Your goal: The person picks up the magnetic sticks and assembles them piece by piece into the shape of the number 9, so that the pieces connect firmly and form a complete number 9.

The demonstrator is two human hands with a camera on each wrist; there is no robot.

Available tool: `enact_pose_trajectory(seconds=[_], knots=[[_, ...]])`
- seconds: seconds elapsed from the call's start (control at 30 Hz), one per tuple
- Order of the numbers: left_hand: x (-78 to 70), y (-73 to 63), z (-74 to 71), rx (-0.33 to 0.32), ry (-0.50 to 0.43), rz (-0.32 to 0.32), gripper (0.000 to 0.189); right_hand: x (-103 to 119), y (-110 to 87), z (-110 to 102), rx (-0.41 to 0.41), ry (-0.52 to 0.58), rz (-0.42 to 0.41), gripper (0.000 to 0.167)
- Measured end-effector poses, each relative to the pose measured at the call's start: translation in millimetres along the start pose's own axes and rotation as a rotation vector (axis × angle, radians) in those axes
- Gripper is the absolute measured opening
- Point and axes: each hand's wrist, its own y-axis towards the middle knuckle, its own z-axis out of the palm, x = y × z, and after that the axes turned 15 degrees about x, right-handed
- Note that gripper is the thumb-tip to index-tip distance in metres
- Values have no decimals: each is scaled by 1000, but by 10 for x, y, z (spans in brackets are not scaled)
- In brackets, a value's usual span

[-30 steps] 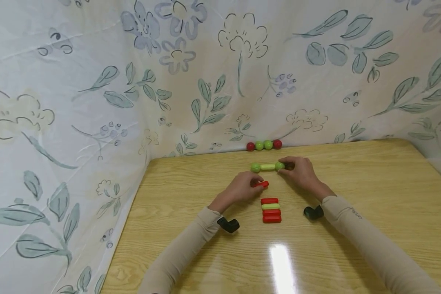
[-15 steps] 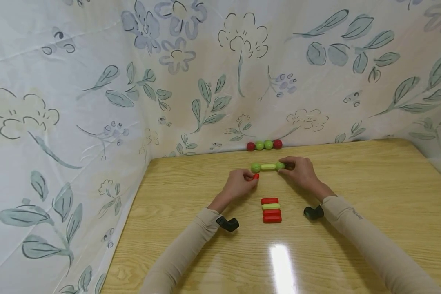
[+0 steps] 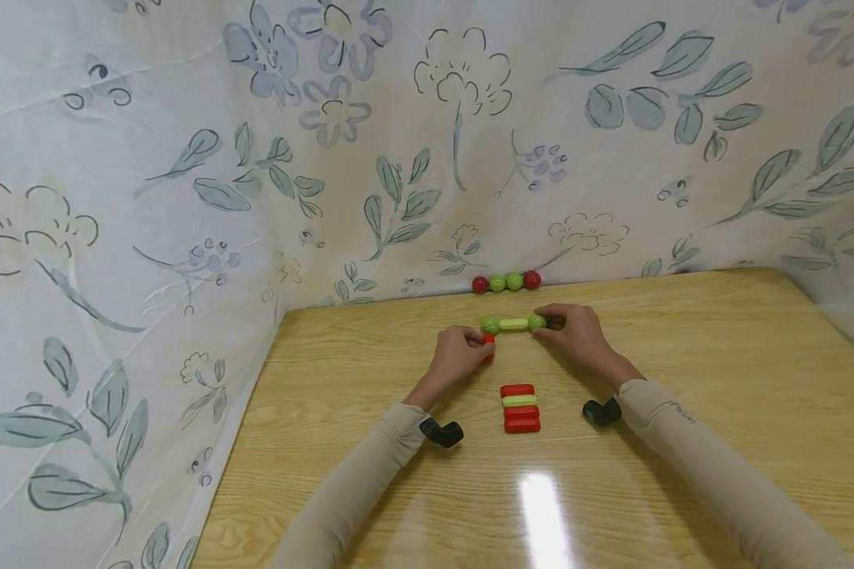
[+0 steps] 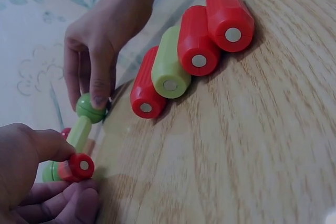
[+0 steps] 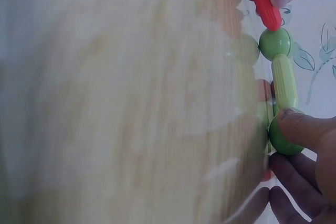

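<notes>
My left hand (image 3: 459, 353) pinches a red magnetic rod (image 3: 489, 348) between thumb and fingers. The rod's far end meets the left green ball (image 5: 275, 44), touching it as seen in the right wrist view. From that ball a yellow-green rod (image 3: 514, 324) runs across to the right green ball (image 3: 537, 322). My right hand (image 3: 575, 336) pinches this right ball with thumb and fingers. A white round disc marks the red rod's near end (image 4: 82, 166) in the left wrist view, where the left fingers partly cover the left ball.
Nearer on the wooden table (image 3: 370, 490) lie several rods side by side, red ones (image 3: 523, 425) and one yellow-green rod (image 3: 520, 401). Against the floral cloth (image 3: 370, 158) at the back edge stand two red balls (image 3: 532, 280) and two green balls (image 3: 515, 281) in a row.
My left hand has moved slightly left and turned the red rod from lying crosswise to pointing away, its end now at the left green ball. The right hand stays on the right ball.
</notes>
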Motion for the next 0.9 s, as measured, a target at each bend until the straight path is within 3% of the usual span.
enact_pose_trajectory(seconds=[0.63,0.9], knots=[[45,33,52,-43,-102,-12,20,-9,7,21,-18,-26,5,35],[57,22,32,-52,-100,-18,20,47,8,-2,22,-44,31,35]])
